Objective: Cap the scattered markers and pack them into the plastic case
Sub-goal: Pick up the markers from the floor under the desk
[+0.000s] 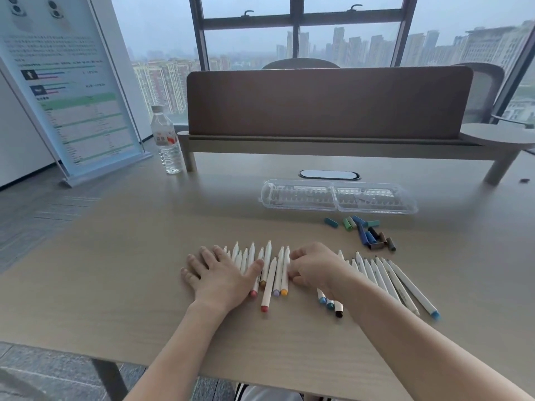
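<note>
A water bottle point(167, 140) stands far left, well clear. The left hand point(220, 273) lies flat, fingers spread, on the near row of uncapped markers point(272, 273). These look light, stiff and prone to rolling, so best pinched mid-barrel. The right hand point(314, 269) curls over them; whether it grips one, I cannot tell. Loose caps point(367, 231) lie far right, before the clear plastic case point(338, 195).

The display board point(72, 91) at far left carries printed text, too blurred to read; the water bottle point(167, 140) label likewise, perhaps.
</note>
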A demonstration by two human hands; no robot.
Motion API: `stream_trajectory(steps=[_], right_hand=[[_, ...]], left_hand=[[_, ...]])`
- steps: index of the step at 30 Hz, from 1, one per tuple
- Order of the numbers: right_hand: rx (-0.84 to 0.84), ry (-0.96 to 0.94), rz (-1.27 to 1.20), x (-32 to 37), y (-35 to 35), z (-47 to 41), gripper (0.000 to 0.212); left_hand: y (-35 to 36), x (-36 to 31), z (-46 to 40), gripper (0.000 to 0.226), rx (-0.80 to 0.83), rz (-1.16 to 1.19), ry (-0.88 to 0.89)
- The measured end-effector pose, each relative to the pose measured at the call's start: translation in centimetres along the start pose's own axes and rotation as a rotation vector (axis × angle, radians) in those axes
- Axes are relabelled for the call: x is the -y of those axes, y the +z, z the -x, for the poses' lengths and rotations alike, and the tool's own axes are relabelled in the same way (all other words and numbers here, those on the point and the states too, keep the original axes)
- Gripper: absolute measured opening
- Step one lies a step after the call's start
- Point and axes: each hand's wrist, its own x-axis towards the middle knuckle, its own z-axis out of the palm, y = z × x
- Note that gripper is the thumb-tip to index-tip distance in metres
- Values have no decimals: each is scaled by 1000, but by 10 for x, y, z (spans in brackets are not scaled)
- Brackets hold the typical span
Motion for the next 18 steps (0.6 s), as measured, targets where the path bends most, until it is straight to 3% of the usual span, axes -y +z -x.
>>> stream_trajectory(steps=[3,12,18], right_hand=[[-12,-10,25,0,-1,-1,34],[12,-36,-27,3,-14,12,27],[30,-117,-126,2,-16,14,18]], left_hand=[[-3,-1,0,120,15,3,-8],[-6,-3,6,121,25,50,-25],[-18,-5,23,77,-215,298,-10]])
